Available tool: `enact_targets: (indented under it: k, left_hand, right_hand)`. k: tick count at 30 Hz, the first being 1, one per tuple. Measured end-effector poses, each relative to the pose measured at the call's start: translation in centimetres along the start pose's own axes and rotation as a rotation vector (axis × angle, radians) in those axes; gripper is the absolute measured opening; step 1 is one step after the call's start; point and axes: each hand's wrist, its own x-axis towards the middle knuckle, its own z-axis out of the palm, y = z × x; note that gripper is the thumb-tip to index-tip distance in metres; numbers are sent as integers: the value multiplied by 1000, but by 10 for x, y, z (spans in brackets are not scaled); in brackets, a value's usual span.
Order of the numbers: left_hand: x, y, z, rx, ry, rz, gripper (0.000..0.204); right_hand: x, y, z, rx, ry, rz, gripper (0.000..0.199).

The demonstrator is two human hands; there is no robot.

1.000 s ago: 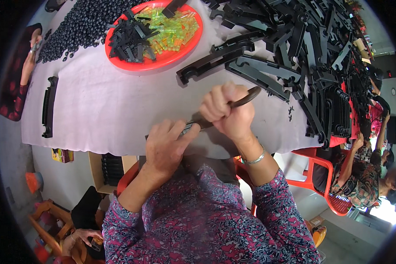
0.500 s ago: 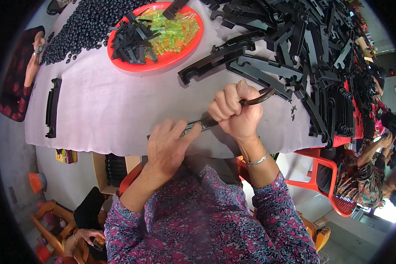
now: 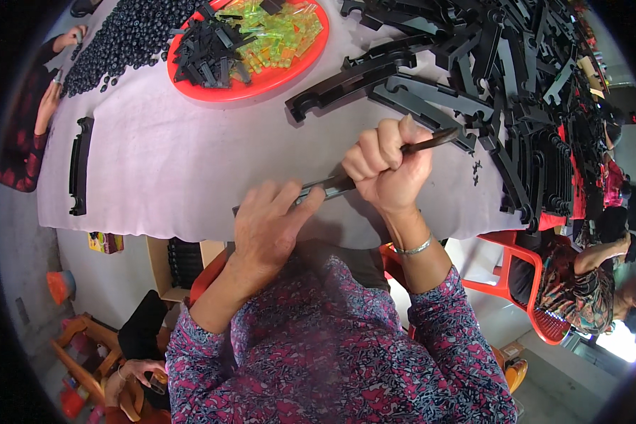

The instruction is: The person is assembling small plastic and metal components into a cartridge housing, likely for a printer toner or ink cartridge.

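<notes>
Lying under the left hand's fingers [image 3: 287, 196], a dark strip [image 3: 314, 189] shows beyond the thumb, near the front of the bench [image 3: 162, 177]. Those fingers are slightly spread across it; whether they close underneath is hidden. The right hand [image 3: 387, 167] clenches a dark curved-handled tool [image 3: 437, 140].

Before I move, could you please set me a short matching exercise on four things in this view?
1. Right hand
2. Silvery bracelet
3. Red plate
4. Small black round pieces

A. Under yellow-green pieces and small black bars
B. Heaped toward the table's far left
C. Closed around a dark curved object
D. Around the right wrist

Pairs: 1-C, 2-D, 3-A, 4-B.
</notes>
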Motion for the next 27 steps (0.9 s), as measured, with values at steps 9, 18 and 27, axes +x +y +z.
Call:
enact_targets:
  k: [9,18,27]
  left_hand:
    - [-2,-3,3,-50,32,28,36]
    - [4,3,-7,-24,44,18,32]
    - [6,2,-6,-75,89,40,31]
  right_hand:
    - [-1,4,-6,13,120,-17,54]
    - [2,6,-4,198,193,-43,50]
    - [3,-4,4,55,123,-41,54]
